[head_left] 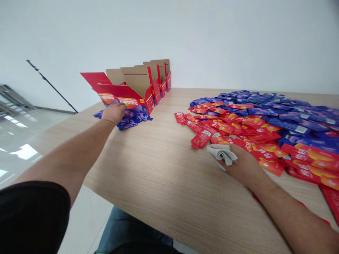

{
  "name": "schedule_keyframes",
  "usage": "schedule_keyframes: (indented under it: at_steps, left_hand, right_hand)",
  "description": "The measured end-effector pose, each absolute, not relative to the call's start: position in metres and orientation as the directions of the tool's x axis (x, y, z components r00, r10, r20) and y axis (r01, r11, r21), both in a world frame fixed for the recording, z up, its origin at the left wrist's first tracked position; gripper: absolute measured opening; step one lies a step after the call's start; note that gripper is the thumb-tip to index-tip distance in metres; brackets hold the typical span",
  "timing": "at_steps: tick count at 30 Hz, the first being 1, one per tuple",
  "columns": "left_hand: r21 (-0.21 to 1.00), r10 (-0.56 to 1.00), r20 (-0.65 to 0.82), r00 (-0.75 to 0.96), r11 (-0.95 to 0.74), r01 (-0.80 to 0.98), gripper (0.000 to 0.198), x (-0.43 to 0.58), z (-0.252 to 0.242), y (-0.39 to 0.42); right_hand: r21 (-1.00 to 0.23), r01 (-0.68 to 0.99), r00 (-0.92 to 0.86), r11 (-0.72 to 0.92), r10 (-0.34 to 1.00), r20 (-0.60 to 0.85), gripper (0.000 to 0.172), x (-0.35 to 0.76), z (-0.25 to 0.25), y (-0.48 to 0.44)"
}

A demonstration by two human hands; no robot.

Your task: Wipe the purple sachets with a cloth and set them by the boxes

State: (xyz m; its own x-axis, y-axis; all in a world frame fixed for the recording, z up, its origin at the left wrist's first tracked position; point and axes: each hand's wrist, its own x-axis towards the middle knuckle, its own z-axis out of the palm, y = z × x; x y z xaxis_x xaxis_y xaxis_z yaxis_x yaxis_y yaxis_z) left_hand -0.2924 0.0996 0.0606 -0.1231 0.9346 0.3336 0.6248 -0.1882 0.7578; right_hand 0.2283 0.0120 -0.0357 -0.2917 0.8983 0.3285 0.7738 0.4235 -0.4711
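My left hand reaches to the far left of the table and rests on a small pile of blue sachets, just in front of a red printed carton. Its fingers are bent and partly hidden, so I cannot see whether they grip a sachet. My right hand is closed around a folded, rolled grey-white cloth at the near edge of the big sachet heap. Red sachets with orange fruit prints lie right beside the cloth. Behind them spread more blue sachets.
Several open-topped red cartons stand in a row behind the first one, flaps raised, against the white wall. The wooden table has its near edge above my legs. A thin black pole leans at the left over a shiny floor.
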Motion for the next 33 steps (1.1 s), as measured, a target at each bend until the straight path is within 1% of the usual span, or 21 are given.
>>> schedule_keyframes:
  at_steps: [2,4,6,7,8,10,12,13,15,17,20,22,25,27,29,31,33]
  left_hand:
    - [0.657,0.913,0.353,-0.203,-0.088,0.748,0.013,-0.299,0.052,0.103]
    - [0.550,0.888,0.389,-0.245,-0.011,0.835,0.018,-0.297,0.043,0.102]
    - [0.422,0.884,0.415,-0.216,0.024,0.906,0.027,-0.284,0.033,0.096]
    - [0.333,0.892,0.417,-0.173,0.028,0.942,0.032,-0.274,0.028,0.093]
    - [0.282,0.900,0.413,-0.138,0.018,0.959,0.035,-0.260,0.022,0.088]
    - [0.255,0.923,0.379,-0.066,-0.036,0.966,0.036,-0.228,0.012,0.078]
    - [0.284,0.938,0.347,-0.021,-0.084,0.955,0.035,-0.190,0.002,0.066]
    - [0.320,0.949,0.315,-0.002,-0.104,0.942,0.035,-0.170,-0.002,0.060]
    - [0.362,0.962,0.254,0.104,-0.194,0.912,0.035,-0.132,-0.007,0.049]
    - [0.369,0.946,0.218,0.242,-0.309,0.877,0.034,-0.098,-0.010,0.041]
    - [0.321,0.889,0.213,0.405,-0.455,0.830,0.034,-0.063,-0.014,0.034]
    - [0.286,0.858,0.226,0.462,-0.511,0.810,0.035,-0.050,-0.017,0.033]
    - [0.230,0.830,0.232,0.507,-0.553,0.801,0.035,-0.045,-0.022,0.034]
    - [0.182,0.833,0.222,0.506,-0.546,0.818,0.036,-0.050,-0.024,0.035]
    - [0.120,0.863,0.203,0.463,-0.491,0.863,0.038,-0.062,-0.023,0.036]
    - [0.034,0.915,0.188,0.357,-0.369,0.929,0.044,-0.079,-0.022,0.038]
    - [-0.046,0.969,0.164,0.186,-0.181,0.982,0.054,-0.099,-0.022,0.042]
  right_hand:
    - [-0.462,0.779,-0.302,0.424,0.899,0.317,0.025,0.230,-0.037,0.013]
    - [-0.450,0.776,-0.309,0.442,0.889,0.339,0.021,0.230,-0.038,0.012]
    - [-0.432,0.772,-0.322,0.467,0.873,0.367,0.016,0.228,-0.037,0.011]
    - [-0.422,0.773,-0.329,0.474,0.868,0.372,0.014,0.227,-0.036,0.010]
    - [-0.411,0.777,-0.336,0.477,0.866,0.369,0.014,0.226,-0.035,0.009]
    - [-0.396,0.787,-0.351,0.474,0.871,0.345,0.016,0.224,-0.032,0.007]
    - [-0.398,0.791,-0.360,0.465,0.879,0.313,0.018,0.223,-0.029,0.006]
    - [-0.404,0.789,-0.360,0.463,0.881,0.305,0.018,0.222,-0.028,0.006]
    - [-0.416,0.782,-0.362,0.465,0.881,0.305,0.020,0.223,-0.026,0.006]
    - [-0.419,0.780,-0.361,0.465,0.881,0.307,0.021,0.224,-0.024,0.007]
    - [-0.410,0.793,-0.360,0.450,0.890,0.281,0.021,0.226,-0.023,0.009]
    - [-0.402,0.797,-0.369,0.451,0.890,0.267,0.022,0.226,-0.022,0.010]
    - [-0.401,0.786,-0.390,0.471,0.880,0.269,0.022,0.226,-0.021,0.010]
    - [-0.404,0.784,-0.393,0.471,0.881,0.265,0.020,0.225,-0.020,0.008]
    - [-0.411,0.786,-0.391,0.463,0.886,0.250,0.019,0.225,-0.019,0.007]
    - [-0.412,0.788,-0.391,0.458,0.889,0.239,0.019,0.225,-0.020,0.006]
    - [-0.414,0.788,-0.393,0.456,0.890,0.231,0.020,0.225,-0.021,0.007]
